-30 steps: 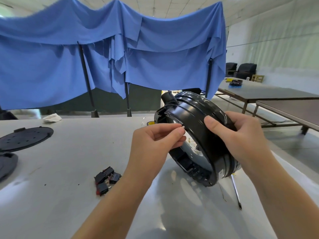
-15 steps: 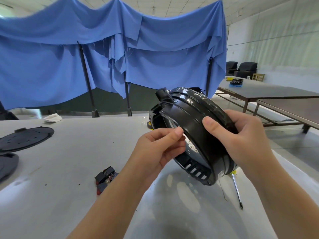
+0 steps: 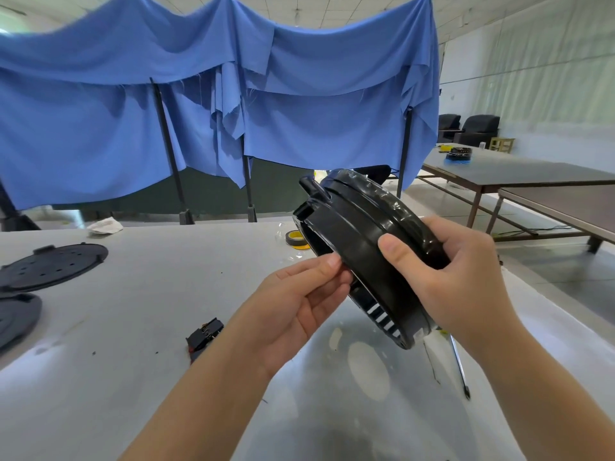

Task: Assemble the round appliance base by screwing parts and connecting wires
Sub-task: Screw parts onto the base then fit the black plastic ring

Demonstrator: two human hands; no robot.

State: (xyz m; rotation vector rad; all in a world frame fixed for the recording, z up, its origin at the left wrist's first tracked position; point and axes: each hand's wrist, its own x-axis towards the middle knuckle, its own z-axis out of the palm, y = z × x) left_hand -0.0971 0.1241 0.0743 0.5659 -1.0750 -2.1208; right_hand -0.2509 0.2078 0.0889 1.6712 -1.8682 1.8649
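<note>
Since a second ago: both hands have tipped the round base further over and lifted it a little, so its open underside now faces away to the left and less of the inside shows; the slotted wall has come round to the bottom edge.
Left hand (image 3: 293,304): fingers curled, fingertips pinching the near rim of the base at its open side; whether a wire or small part is caught between them cannot be told.
Right hand (image 3: 456,281): wrapped round the outer wall of the base, thumb laid flat across the ribbed side, carrying its weight.
Base (image 3: 362,234): held in the air above the table, tilted, touching nothing but the two hands; glossy black moulded plastic, a stepped ring with raised bands, a short stub at the top edge and pale vent slots low down.
Step in hand: seemingly turning and inspecting the shell, or seating something at the rim, before any screwing.
Next move: likely needs the base set down open side up, and one hand freed for a tool.
Switches (image 3: 204,334): small black blocky parts with red, lying on the table to the left.
Screwdriver (image 3: 459,367): thin metal shaft lying just under the base.
Table (image 3: 133,377): smooth, pale, faintly shiny.
Perforated disc (image 3: 53,266): flat, dark, matt, far left.
Tape roll (image 3: 296,237): yellow and black, behind the base.
Blue cloth (image 3: 299,104): draped in soft folds over poles.
</note>
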